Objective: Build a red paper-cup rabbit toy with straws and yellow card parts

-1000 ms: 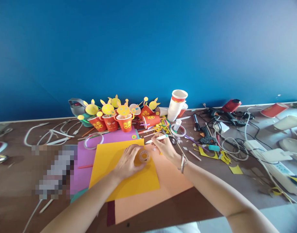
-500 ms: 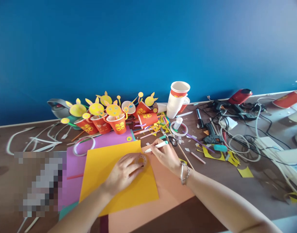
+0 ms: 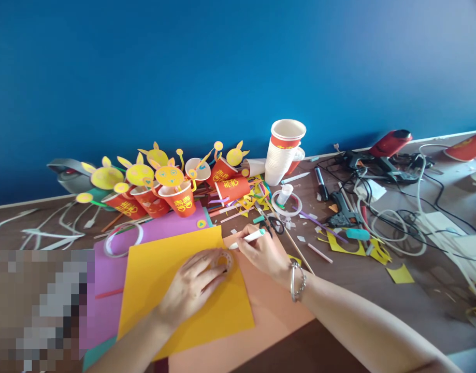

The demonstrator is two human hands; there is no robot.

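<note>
A yellow sheet of paper (image 3: pixel 160 274) lies on top of a peach sheet (image 3: pixel 269 316) and a purple sheet (image 3: pixel 105 280). My left hand (image 3: pixel 191 287) lies on the yellow sheet, fingers pressing down a small roll of clear tape (image 3: pixel 222 259) near the sheet's right edge. My right hand (image 3: pixel 264 251) is closed around a white pen with a green cap (image 3: pixel 247 238), its tip beside the tape roll. A bracelet (image 3: pixel 298 280) circles my right wrist.
Red paper cups with yellow bunny faces (image 3: pixel 171 194) stand along the blue wall. A stack of white cups (image 3: pixel 282 150), a tape ring (image 3: pixel 288 204), scissors (image 3: pixel 274 224), a glue gun (image 3: pixel 342 210), cables (image 3: pixel 401 228) and paper scraps (image 3: pixel 342 243) crowd the right side. A blurred patch covers the lower left.
The view has swung, shifting everything left and down a little. Both hands keep their hold on the tape roll and the pen, the pen tip staying at the roll.
</note>
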